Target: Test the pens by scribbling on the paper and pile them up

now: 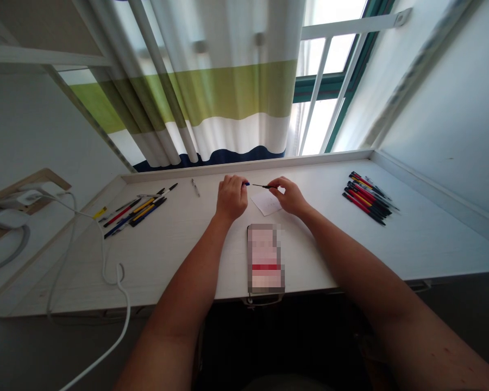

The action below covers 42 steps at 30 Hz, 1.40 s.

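My left hand (232,197) is closed around a pen part with a blue end (246,183) that sticks out toward the right. Facing it, my right hand (288,194) pinches a thin dark refill (264,186) whose tip points left. A small gap separates the two pieces. Under and beside my right fingers lies a small white paper (265,203) with faint marks. Nearer to me, a phone (264,258) with a blurred screen lies on the white desk (204,260).
Several mixed pens (140,209) lie at the left, and a single pen (195,187) lies near the back. Several red and black pens (367,198) are grouped at the right. White cables (105,255) cross the desk's left side. A raised rim (244,165) runs along the back.
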{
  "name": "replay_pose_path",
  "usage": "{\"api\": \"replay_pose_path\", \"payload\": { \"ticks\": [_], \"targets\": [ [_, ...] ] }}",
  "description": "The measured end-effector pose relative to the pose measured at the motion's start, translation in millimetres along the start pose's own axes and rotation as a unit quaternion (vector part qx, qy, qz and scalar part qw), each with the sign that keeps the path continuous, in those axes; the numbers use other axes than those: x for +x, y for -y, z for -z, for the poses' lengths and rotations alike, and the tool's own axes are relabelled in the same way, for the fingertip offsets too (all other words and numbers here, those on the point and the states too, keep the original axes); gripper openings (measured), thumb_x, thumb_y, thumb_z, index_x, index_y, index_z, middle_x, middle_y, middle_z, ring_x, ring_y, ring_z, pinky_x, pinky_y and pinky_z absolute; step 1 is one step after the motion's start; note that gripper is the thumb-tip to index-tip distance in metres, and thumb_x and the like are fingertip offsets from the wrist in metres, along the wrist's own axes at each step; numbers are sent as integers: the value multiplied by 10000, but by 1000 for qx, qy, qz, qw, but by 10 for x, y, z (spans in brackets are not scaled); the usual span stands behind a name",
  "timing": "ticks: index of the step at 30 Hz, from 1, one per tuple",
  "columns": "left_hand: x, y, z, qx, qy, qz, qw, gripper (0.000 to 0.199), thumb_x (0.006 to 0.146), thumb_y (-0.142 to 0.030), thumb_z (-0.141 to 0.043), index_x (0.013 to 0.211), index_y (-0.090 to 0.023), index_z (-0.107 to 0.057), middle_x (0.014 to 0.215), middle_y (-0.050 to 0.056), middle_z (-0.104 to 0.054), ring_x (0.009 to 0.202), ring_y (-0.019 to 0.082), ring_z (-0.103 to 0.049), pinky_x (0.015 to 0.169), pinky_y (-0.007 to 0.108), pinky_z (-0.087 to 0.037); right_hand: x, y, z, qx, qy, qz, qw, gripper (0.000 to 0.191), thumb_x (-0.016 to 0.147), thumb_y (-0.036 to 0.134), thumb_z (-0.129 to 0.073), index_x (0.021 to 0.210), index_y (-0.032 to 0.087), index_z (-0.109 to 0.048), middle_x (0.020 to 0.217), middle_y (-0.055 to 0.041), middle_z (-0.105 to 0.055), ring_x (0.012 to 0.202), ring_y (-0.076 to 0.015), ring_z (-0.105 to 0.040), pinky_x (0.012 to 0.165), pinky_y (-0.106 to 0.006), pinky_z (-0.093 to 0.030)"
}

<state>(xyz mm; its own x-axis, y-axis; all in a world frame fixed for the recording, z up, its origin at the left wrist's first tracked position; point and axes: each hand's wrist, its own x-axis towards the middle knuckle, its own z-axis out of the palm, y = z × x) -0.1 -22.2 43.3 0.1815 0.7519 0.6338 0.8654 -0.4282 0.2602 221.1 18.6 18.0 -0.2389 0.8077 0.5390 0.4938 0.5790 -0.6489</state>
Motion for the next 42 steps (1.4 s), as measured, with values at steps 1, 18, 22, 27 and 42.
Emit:
{"api": "replay_pose_path", "payload": {
  "ticks": [1,18,22,27,42],
  "targets": [
    [3,-3,4,1,9,-8,1000,191,1002,-171,-440,1072,-210,-613,1090,116,-695,1119,301,-570,966,446,-419,-3,16,10,-8,0,6,1000,138,955,291,-610,975,225,-729,981,-77,-705,915,-254,-640,857,-425,-521],
    [28,-28,-89,-30,100,-57,993,195,1023,-183,-503,1129,-212,-664,1124,103,-725,1124,270,-606,980,405,-465,-19,222,53,-123,42,73,989,249,1057,263,-479,1112,249,-722,1108,-98,-698,1087,-288,-607,1033,-460,-393],
    [22,-28,-79,-43,99,-63,992,190,1018,-190,-522,1123,-209,-680,1113,100,-731,1118,265,-616,979,403,-484,-12,230,72,-112,50,77,989,245,1039,237,-499,1085,238,-740,1092,-97,-716,1059,-279,-631,1023,-457,-408],
    [16,-33,-77,-52,107,-60,991,177,1018,-206,-544,1105,-223,-697,1101,87,-738,1106,256,-627,984,404,-501,-4,243,73,-51,58,39,996,199,1011,270,-567,963,220,-753,960,-71,-763,914,-247,-678,890,-400,-482],
    [4,90,-181,-93,53,-88,990,127,989,-188,-609,1070,-198,-707,1014,90,-738,1000,255,-655,907,406,-538,-22,220,9,227,57,-100,967,343,871,532,-766,896,207,-656,798,-58,-799,760,-225,-764,812,-408,-596]
  ]
}}
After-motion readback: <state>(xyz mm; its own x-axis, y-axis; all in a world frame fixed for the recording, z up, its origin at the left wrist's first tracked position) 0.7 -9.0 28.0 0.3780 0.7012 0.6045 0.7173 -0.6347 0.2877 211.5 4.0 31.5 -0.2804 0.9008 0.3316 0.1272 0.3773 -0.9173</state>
